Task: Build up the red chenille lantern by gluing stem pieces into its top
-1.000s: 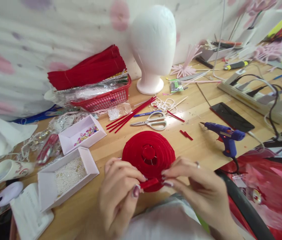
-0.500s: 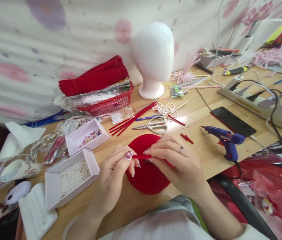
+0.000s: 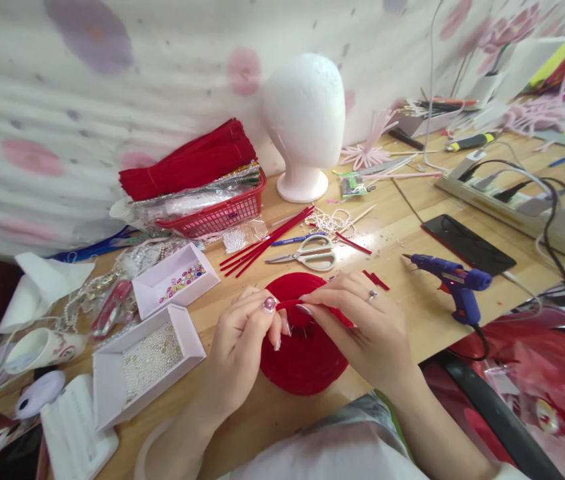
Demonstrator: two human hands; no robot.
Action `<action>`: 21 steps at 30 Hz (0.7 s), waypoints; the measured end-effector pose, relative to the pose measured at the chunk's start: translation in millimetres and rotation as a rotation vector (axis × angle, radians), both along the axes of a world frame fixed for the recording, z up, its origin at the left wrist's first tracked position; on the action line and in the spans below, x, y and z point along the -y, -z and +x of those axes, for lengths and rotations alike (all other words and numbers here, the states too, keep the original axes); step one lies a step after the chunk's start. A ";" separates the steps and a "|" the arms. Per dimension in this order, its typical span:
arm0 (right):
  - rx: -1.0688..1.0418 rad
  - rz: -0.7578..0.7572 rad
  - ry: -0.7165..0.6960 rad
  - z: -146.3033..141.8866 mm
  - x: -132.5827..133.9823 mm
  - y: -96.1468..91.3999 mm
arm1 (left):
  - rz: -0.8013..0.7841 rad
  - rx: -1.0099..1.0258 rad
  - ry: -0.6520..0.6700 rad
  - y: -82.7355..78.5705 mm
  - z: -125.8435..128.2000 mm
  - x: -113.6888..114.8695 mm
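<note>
A short red pipe cleaner (image 3: 289,303) stretches between my two hands, bowed slightly upward. My left hand (image 3: 247,340) pinches its left end between thumb and fingers. At the other end, my right hand (image 3: 362,320), with a ring on one finger, has it between thumb and forefinger. Just below both hands lies a round, flat red piece (image 3: 305,367) of fuzzy strips; its upper right part is hidden by my right hand. White-handled scissors (image 3: 312,252) lie beyond it, beside several long red pipe cleaners (image 3: 267,241).
To the left stand two white boxes, one of gems (image 3: 142,283) and one of pearl beads (image 3: 107,393). Behind are a red basket (image 3: 212,220) and a white foam head (image 3: 307,113). A blue glue gun (image 3: 449,273), phone (image 3: 467,243) and power strip (image 3: 507,207) lie right.
The strip between my hands has gone from straight to slightly arched, and my hands have shifted slightly right in view. The camera view has tilted a little.
</note>
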State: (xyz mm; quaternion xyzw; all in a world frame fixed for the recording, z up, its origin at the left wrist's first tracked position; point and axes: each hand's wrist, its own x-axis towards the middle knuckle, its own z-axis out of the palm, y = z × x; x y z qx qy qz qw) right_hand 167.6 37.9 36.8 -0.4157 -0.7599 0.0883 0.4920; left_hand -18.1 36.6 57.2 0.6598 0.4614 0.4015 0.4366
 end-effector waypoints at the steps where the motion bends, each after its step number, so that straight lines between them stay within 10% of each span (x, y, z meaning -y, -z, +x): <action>1: 0.005 0.003 0.012 0.3 -0.1 0.2 | 0.054 -0.054 -0.006 -0.4 -0.9 -0.2; 12: 0.054 0.007 0.106 0.2 0.4 5.6 | 0.831 -0.656 -0.210 10.6 -0.4 -6.6; 21: 0.128 -0.159 0.179 4.1 6.6 9.1 | 0.646 -0.538 -0.157 24.8 -2.9 -16.3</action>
